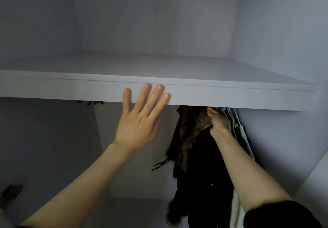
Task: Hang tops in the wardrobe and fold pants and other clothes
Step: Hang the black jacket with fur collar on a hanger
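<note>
1. My left hand (136,126) is at centre frame, fingers straight and spread, fingertips (147,86) pressed flat on the front edge of the wardrobe shelf (230,96). It holds nothing.
2. My right hand (218,119) is right of centre, just under the shelf edge, fingers curled up at the hanger tops. It looks like it grips a hanger hook, but the shelf hides the hook and rail, so I cannot tell exactly what it clamps.
3. The black coat (200,165) with a brown fur collar (188,135) hangs below my right hand, centre-right, running down to the bottom edge. A black drawstring (160,164) dangles off its left side.
4. A bunch of pastel hangers (229,111) sits just right of my right hand, under the shelf.
5. A white garment (244,135) hangs at far right beside the wardrobe wall, touching the dark clothes.
6. The shelf runs across the whole frame.
7. Small dark hooks (90,102) peek out under the shelf at left-centre.
8. A metal hinge (9,195) is at lower left.
9. A black sleeve (282,215) covers my right arm at bottom right.
</note>
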